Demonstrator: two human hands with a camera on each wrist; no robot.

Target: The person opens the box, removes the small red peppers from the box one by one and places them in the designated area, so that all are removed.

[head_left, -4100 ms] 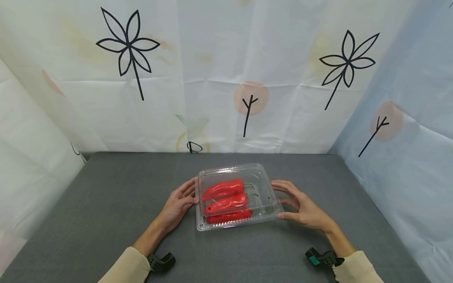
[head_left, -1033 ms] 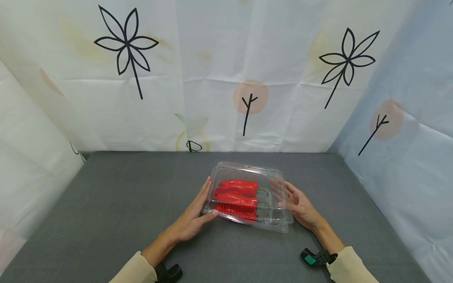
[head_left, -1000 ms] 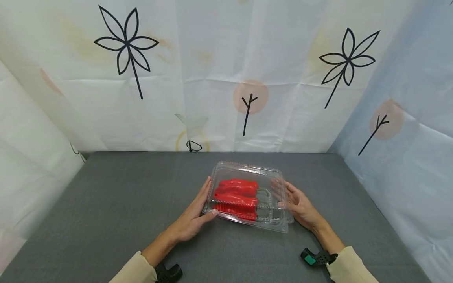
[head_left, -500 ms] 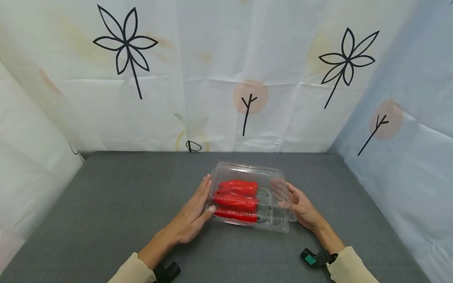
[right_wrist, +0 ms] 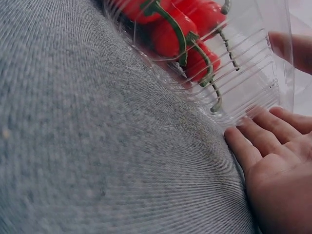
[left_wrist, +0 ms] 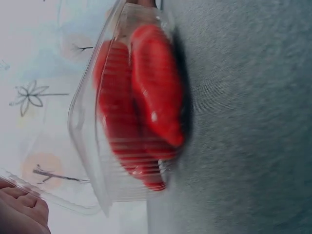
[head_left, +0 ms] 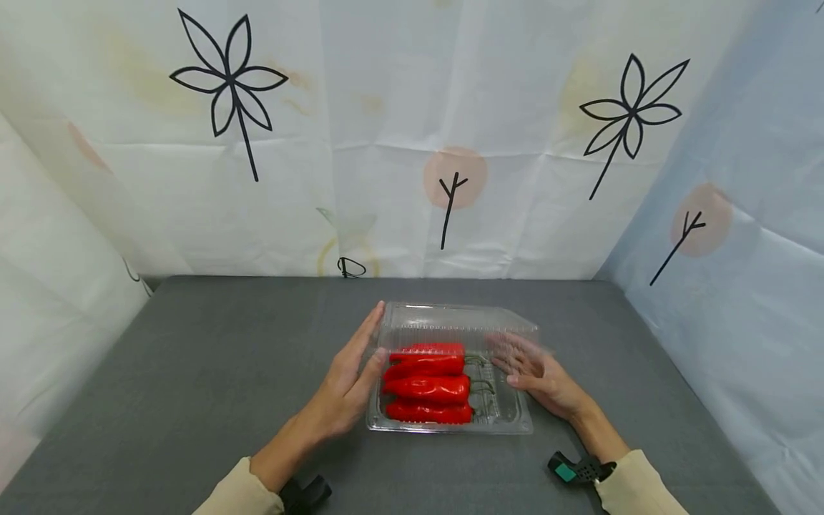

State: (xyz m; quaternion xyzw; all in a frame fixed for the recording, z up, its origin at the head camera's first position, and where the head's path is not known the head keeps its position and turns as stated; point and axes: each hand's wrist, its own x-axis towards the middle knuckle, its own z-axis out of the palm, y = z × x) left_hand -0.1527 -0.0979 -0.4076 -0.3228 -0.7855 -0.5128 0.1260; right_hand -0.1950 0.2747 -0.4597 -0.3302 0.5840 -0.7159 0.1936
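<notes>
Red peppers (head_left: 428,389), at least 4, in clear plastic tray (head_left: 450,430), which sits between the hands, on table in front of the person. Peppers' long axis runs L hand to R hand, roughly parallel to ea. other; green stems (head_left: 483,387) point toward R hand, tips toward L hand. Tray's long side runs same way, near-square to the person.

Lid (head_left: 457,315) tilted up off tray's near side, over far peppers; nearest peppers show below its near edge.

L hand (head_left: 344,390): wide, fingers straight & pointing away from the person, along lid's L end, thumb spread by same edge. Can't tell if thumb presses lid.

R hand (head_left: 550,383): wide, fingers extended toward L hand, part seen thru lid; R wrist view has fingertips at tray's ribbed end wall, stems just inside.

Beige sleeves (head_left: 241,493) on both arms, dark wrist device (head_left: 579,468) near-side of R hand, w/ green patch. Gray table (head_left: 225,357) under all. Beyond hands: pale backdrop (head_left: 399,107) w/ black line flowers.
</notes>
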